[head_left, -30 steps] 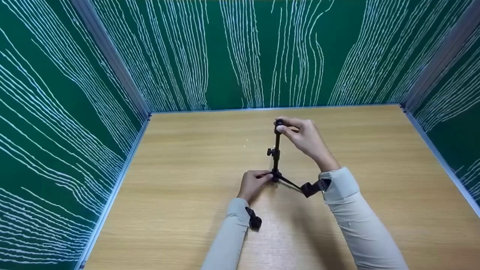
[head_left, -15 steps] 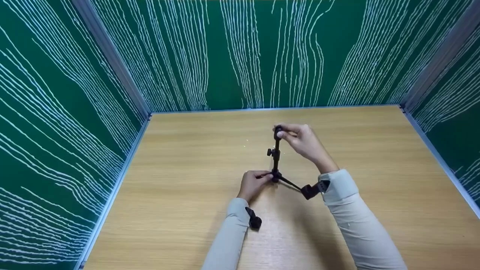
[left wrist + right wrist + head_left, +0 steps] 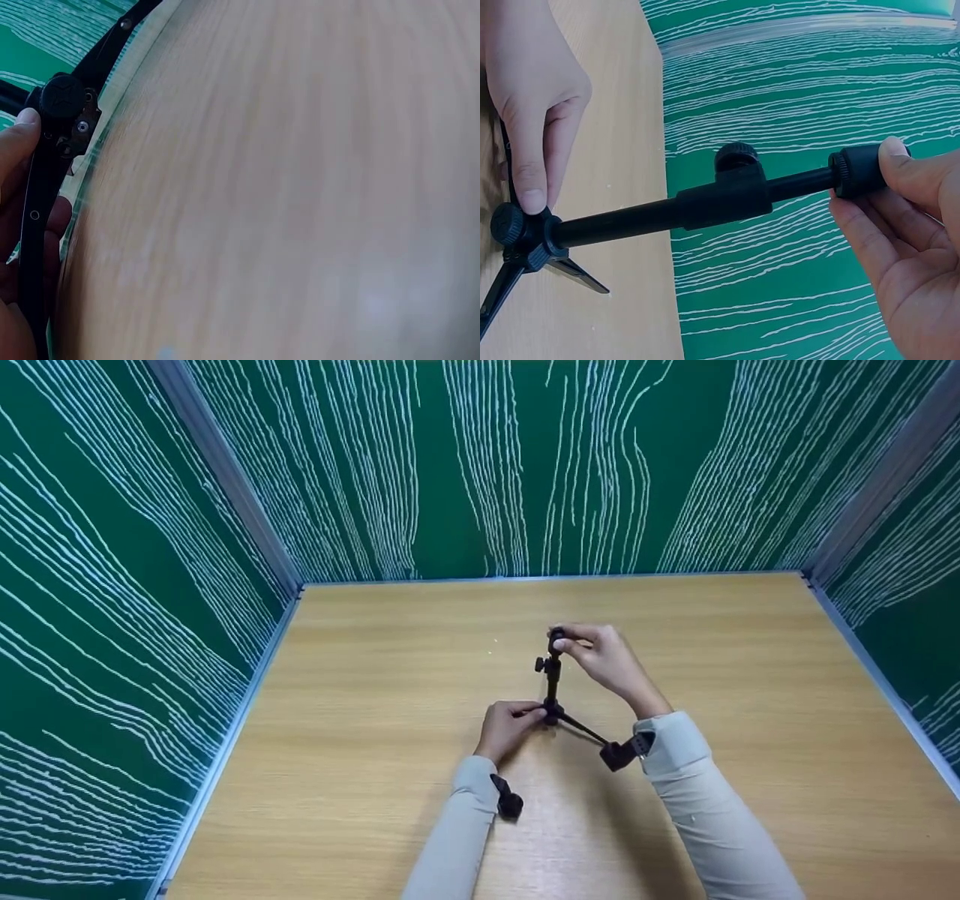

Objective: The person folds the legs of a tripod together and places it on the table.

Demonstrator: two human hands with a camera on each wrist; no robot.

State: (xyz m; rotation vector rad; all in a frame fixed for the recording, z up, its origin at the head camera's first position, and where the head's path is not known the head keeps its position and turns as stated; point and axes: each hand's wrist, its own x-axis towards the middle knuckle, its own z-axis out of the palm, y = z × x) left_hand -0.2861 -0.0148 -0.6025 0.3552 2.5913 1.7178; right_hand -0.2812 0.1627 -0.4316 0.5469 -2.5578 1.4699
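Observation:
A black tripod stand (image 3: 552, 686) stands upright on the table, its legs spread at the base. My right hand (image 3: 611, 664) pinches the head at the top of its pole between thumb and fingers; in the right wrist view the right hand (image 3: 911, 232) grips that black end piece (image 3: 859, 171). Partway along the pole is a collar with a round knob (image 3: 736, 159). At the base, my left hand (image 3: 506, 729) holds the leg joint. The left wrist view shows the left hand (image 3: 15, 217) with its thumb on the hub (image 3: 63, 96) and fingers behind a leg.
The wooden table (image 3: 375, 675) has a few tiny white specks behind the stand. Green panels (image 3: 450, 472) with wavy white lines rise at the back and both sides, joined by grey posts. Each wrist carries a small black camera.
My right hand has moved down toward the knobbed collar along with the top piece, and less of the thin upper rod shows. My left hand has stayed at the base.

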